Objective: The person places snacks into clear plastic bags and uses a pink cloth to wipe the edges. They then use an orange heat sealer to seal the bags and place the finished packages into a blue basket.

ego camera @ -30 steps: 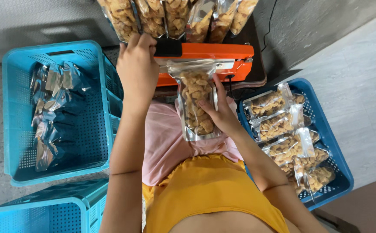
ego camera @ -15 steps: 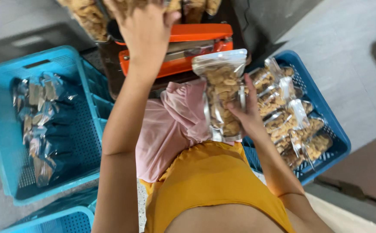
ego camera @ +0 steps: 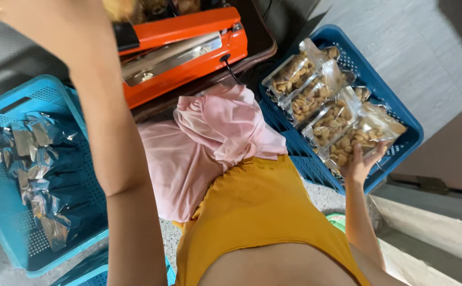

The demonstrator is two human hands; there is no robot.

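My right hand (ego camera: 359, 164) reaches down to the right and grips a clear sealed bag of nuts (ego camera: 366, 135) from underneath. The bag lies over the near end of a dark blue basket (ego camera: 398, 161), beside several similar filled bags (ego camera: 305, 87) lined up inside. My left arm is raised across the left of the view. My left hand (ego camera: 40, 21) is blurred at the top edge, close to some hanging snack packets (ego camera: 151, 5), and its fingers are hidden. An orange heat sealer (ego camera: 183, 47) sits ahead of me.
A pink cloth (ego camera: 210, 143) lies over my lap below the sealer. On the left, a light blue basket (ego camera: 24, 90) holds several empty silver-and-clear pouches (ego camera: 35, 164). Another light blue basket's corner (ego camera: 82, 270) shows at the bottom. Grey floor surrounds the baskets.
My right hand carried the filled bag from in front of the sealer down to the right, onto the dark blue basket. My left arm rose higher, and the hand left most of the view.
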